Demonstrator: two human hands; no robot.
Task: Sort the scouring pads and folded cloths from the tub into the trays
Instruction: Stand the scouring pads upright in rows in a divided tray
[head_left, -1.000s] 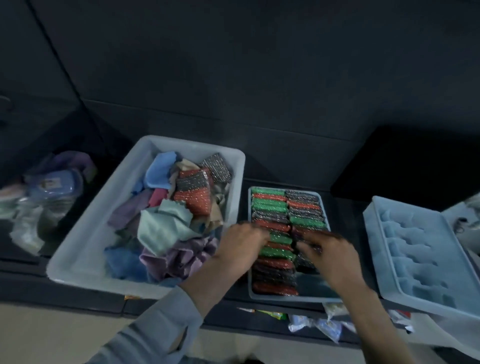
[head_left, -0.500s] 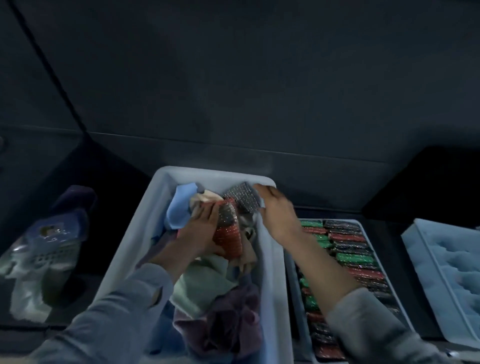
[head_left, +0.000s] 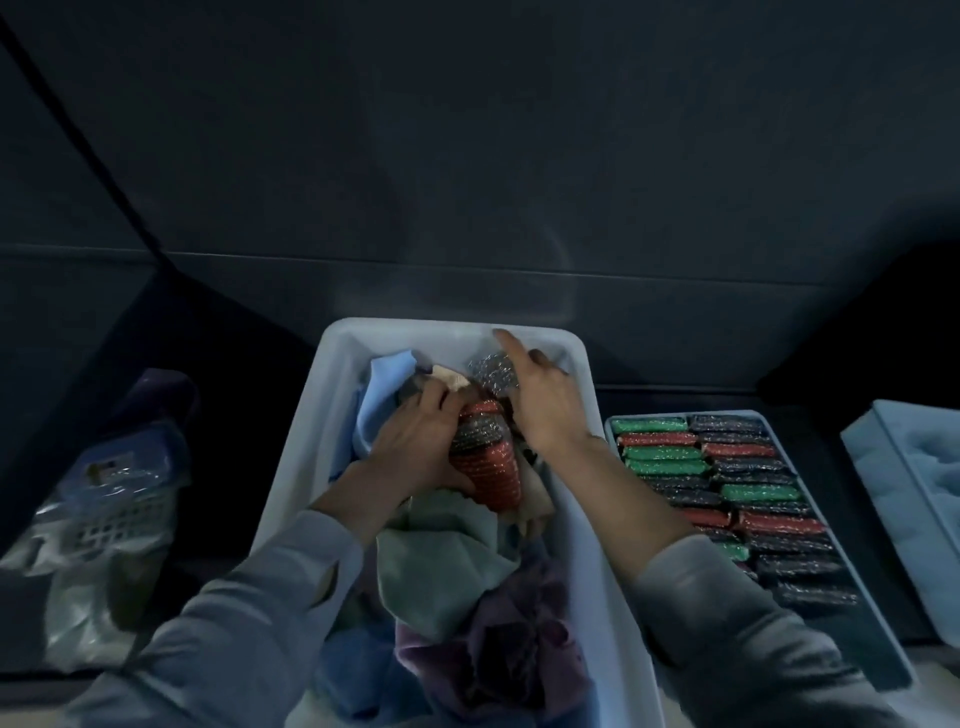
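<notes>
Holding scouring pads (head_left: 485, 462) and cloths (head_left: 447, 566) (mixed): tub (head_left: 301, 467), both hands inside.

Tub (head_left: 306, 467) near end cut off below, blue tray (head_left: 893, 467) cut by right edge, left bagged items (head_left: 111, 499) blurred

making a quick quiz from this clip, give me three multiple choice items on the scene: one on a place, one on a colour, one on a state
1. Where are both hands?
A. in the white tub
B. over the pad tray
C. on the blue moulded tray

2. What colours are the pads in the pad tray?
A. yellow and white
B. green, red and dark
C. all blue

3. What is the left hand doing?
A. hanging idle
B. gripping a stack of pads
C. pressing flat on the table

Answers:
1 A: the left hand and right hand are inside the white tub.
2 B: the pad tray holds green, red and dark rows.
3 B: its fingers curl round the red and silver stack of pads.
</notes>
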